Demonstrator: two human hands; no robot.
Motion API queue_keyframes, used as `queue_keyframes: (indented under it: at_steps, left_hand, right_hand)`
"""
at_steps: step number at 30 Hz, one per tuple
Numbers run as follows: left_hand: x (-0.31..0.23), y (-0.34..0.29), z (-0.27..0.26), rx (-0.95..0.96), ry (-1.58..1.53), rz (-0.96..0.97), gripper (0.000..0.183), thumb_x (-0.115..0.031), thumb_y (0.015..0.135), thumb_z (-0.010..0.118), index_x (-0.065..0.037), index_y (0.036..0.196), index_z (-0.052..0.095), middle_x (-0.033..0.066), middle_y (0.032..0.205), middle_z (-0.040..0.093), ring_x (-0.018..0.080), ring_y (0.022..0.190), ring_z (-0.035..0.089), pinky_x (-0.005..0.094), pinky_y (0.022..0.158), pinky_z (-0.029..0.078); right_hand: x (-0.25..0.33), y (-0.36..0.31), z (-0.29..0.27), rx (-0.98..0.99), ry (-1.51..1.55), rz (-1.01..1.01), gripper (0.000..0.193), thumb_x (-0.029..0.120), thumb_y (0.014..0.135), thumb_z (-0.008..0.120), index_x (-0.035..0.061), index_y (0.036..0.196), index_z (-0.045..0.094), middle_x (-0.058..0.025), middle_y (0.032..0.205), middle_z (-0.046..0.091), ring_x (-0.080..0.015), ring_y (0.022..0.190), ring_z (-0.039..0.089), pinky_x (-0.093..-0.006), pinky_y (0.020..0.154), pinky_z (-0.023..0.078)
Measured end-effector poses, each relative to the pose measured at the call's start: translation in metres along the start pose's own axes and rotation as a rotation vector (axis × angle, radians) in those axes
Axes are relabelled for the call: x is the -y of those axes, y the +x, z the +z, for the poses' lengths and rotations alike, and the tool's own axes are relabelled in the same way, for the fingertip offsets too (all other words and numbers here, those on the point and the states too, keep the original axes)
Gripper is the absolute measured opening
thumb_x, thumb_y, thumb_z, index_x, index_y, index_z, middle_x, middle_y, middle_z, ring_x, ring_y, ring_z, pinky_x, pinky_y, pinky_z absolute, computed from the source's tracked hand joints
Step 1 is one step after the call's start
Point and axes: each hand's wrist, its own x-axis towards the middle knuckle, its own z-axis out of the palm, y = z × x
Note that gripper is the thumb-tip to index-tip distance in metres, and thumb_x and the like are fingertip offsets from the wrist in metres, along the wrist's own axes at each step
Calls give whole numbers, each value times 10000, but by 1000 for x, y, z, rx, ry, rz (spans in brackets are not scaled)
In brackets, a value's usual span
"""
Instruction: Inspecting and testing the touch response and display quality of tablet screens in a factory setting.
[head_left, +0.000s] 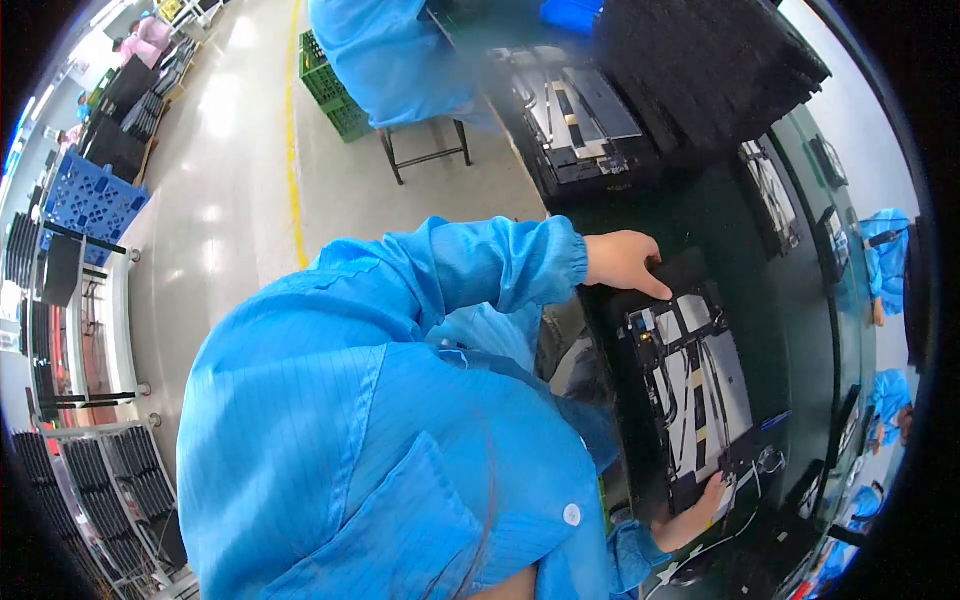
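A flat opened electronic panel (697, 390) lies on the dark bench in front of me, its silver plates crossed by black cables and strips. My left hand (628, 262) is at its far end, thumb laid over the black corner and the other fingers curled, partly hidden. At the opposite end my right hand (697, 515) grips the other corner, with its thumb on top and most fingers out of sight. Black sheet or foam shows beneath the panel. A thin white cable (742, 512) runs beside my right hand.
Another similar panel (575, 110) lies up the bench beside a tall black stack (705, 65). A narrow silver-and-black part (768, 195) rests farther across. A person in a blue smock (385, 60) sits nearby, with a green crate (335, 90) on the floor. Racks (100, 490) stand at left.
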Motion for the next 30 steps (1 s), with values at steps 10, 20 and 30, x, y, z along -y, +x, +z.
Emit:
queue_keyframes:
  at_steps: [10, 20, 30]
  left_hand:
    - [-26, -14, 7, -504, 420, 950, 328, -157, 796, 555, -58, 1106, 516, 126, 1086, 557, 330, 999, 532, 359, 902, 398]
    - [-63, -24, 1, -396, 503, 1860, 92, -97, 791, 531, -30, 787, 592, 117, 912, 618, 267, 854, 602, 381, 755, 491]
    - [-74, -35, 13, -333, 561, 1877, 106, -80, 786, 509, -31, 767, 602, 102, 896, 613, 264, 857, 596, 375, 751, 493]
  right_hand:
    - [-23, 28, -28, 30, 434, 21, 412, 290, 795, 545, 65, 1140, 527, -140, 1174, 492, -281, 1053, 495, -370, 892, 406]
    - [62, 16, 3, 271, -81, -607, 469, 219, 830, 543, 1, 1229, 432, -164, 1273, 400, -277, 1181, 384, -376, 988, 287]
    - [95, 10, 3, 612, -542, -884, 621, -17, 588, 605, 17, 1191, 462, -107, 954, 523, -203, 869, 518, -303, 806, 411]
